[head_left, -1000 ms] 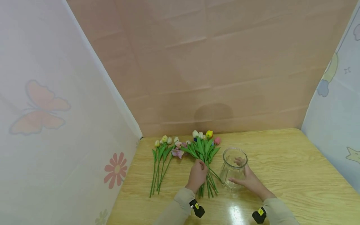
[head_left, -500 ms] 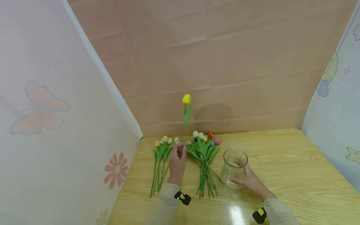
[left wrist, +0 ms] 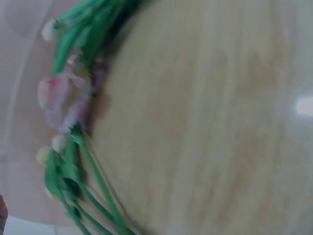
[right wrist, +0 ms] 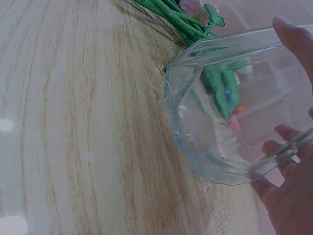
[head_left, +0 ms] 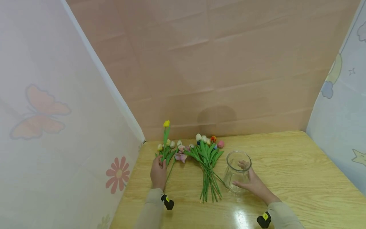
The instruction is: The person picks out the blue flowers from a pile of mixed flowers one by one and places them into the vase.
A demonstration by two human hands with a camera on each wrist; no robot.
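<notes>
My left hand (head_left: 158, 173) pinches the stem of a yellow tulip (head_left: 166, 123), held upright over the smaller group of pale tulips (head_left: 172, 144) at the table's left. Only a sliver of that hand shows in the left wrist view, at the left edge. My right hand (head_left: 255, 186) grips the clear glass vase (head_left: 232, 178) from its right side, thumb in front and fingers behind. The right wrist view shows the vase (right wrist: 188, 147) standing on the table, with flowers visible through its glass. Left of the vase lies a larger bunch of mixed tulips (head_left: 210, 156), stems crossed.
A pale purple flower (head_left: 180, 156) lies between the two groups, also seen in the left wrist view. The wooden table (head_left: 291, 171) meets a brown backdrop (head_left: 177, 79) behind. Printed white sheets stand on the left (head_left: 71, 95) and right (head_left: 343, 127).
My left hand has lifted the yellow tulip out of the larger bunch, carried it left and lowered it over the smaller group. My right hand stays on the vase.
</notes>
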